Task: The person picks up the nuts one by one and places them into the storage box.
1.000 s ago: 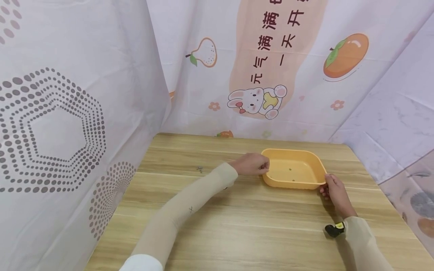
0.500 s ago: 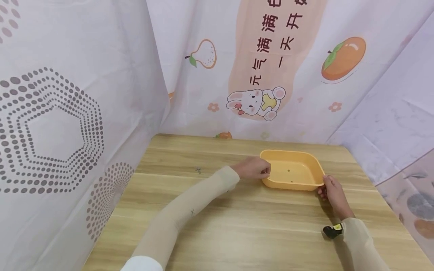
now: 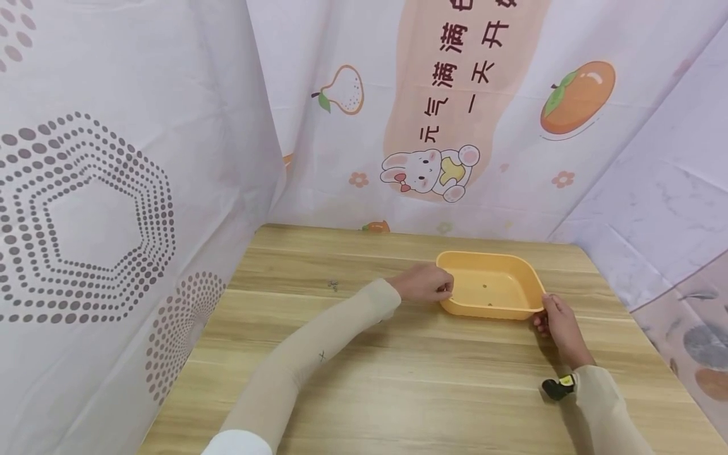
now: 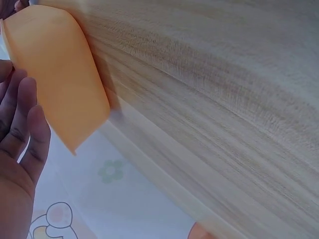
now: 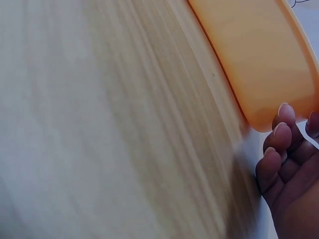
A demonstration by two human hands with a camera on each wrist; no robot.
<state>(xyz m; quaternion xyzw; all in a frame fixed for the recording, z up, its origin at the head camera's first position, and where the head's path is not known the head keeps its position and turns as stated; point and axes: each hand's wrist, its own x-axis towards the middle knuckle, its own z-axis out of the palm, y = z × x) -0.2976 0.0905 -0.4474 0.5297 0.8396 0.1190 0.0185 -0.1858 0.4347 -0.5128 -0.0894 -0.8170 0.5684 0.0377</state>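
A shallow yellow-orange plastic tray (image 3: pixel 495 311) with rounded corners stands toward the back right of the table. At its left end, my left hand (image 3: pixel 423 282) pinches the rim; in the left wrist view the fingers (image 4: pixel 37 132) lie along the outside of the wall. My right hand (image 3: pixel 563 325) grips the rim at the front right corner, thumb above and fingers below. The right wrist view has those fingertips (image 5: pixel 282 132) against the outer corner of the tray (image 5: pixel 264 59). A few tiny dark bits (image 3: pixel 485 286) lie on the tray's floor.
Several tiny grey pieces (image 3: pixel 333 285) lie on the wood-grain table (image 3: pixel 398 385), left of the tray. Printed cloth hangs behind the table (image 3: pixel 318 164) and along both sides. A small black device (image 3: pixel 557 388) is strapped at the right wrist.
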